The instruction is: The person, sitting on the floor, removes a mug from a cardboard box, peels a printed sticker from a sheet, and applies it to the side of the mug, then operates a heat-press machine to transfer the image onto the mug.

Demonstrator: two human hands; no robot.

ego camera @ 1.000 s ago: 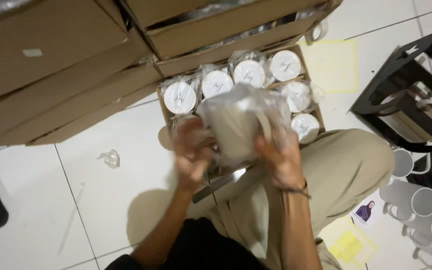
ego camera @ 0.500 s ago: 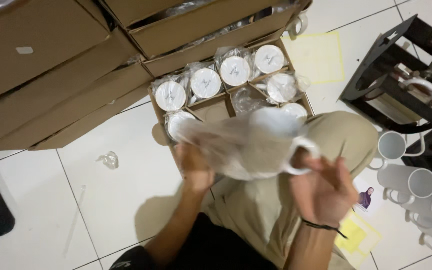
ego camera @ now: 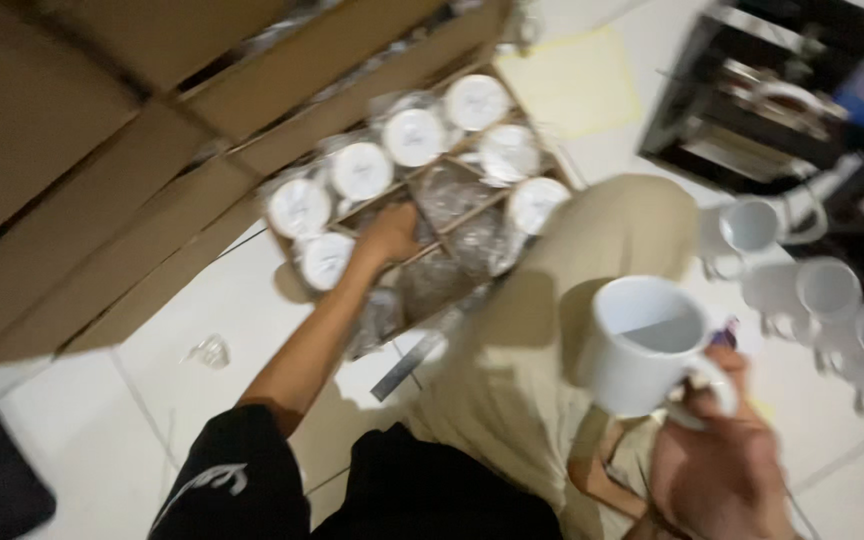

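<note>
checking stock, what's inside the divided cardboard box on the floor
The cardboard box holds wrapped white mugs in some cells, loose clear plastic in others. The left hand covers one cell, so its contents are hidden.

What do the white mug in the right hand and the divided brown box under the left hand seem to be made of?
The white handled mug looks like glazed ceramic: smooth, opaque, thick-rimmed, with a soft sheen. The divided brown box looks like matte corrugated cardboard, with flat tan partitions. The clear wrapping inside it seems to be thin glossy plastic, crinkled and see-through.
</note>
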